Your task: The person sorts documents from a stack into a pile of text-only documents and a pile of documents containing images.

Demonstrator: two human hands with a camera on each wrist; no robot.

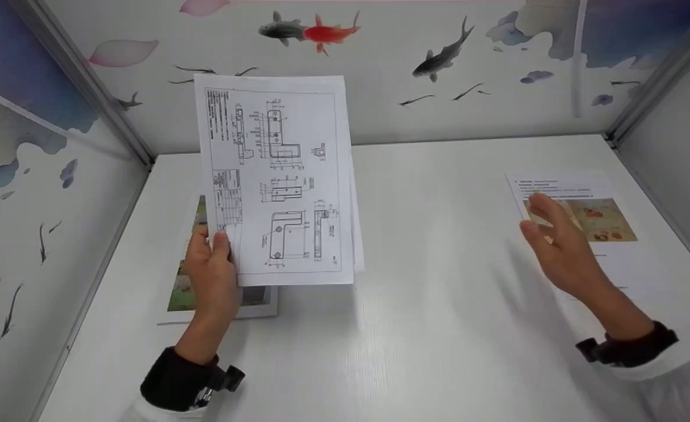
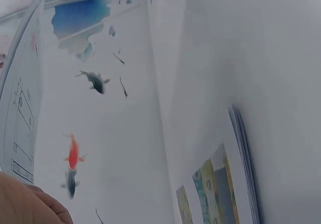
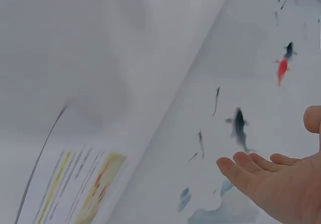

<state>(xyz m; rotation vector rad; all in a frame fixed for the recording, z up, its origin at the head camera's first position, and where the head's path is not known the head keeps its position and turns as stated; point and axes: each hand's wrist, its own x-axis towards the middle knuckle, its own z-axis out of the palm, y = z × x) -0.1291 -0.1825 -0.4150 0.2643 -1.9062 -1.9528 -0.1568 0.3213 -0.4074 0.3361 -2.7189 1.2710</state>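
Sheets of white paper printed with black line drawings [image 1: 289, 176] are held up left of centre in the head view. The left hand [image 1: 213, 278] pinches them at their lower left edge, thumb in front. Below, on the white bench [image 1: 427, 234], lies a stack of white paper with coloured pictures [image 1: 179, 300]. The right hand [image 1: 564, 252], loosely open and grasping nothing, is above white paper bearing text and a tan picture [image 1: 608, 217], at frame right.

Drawing sheet [image 1: 277, 180] above left-hand stack [image 1: 182, 293]
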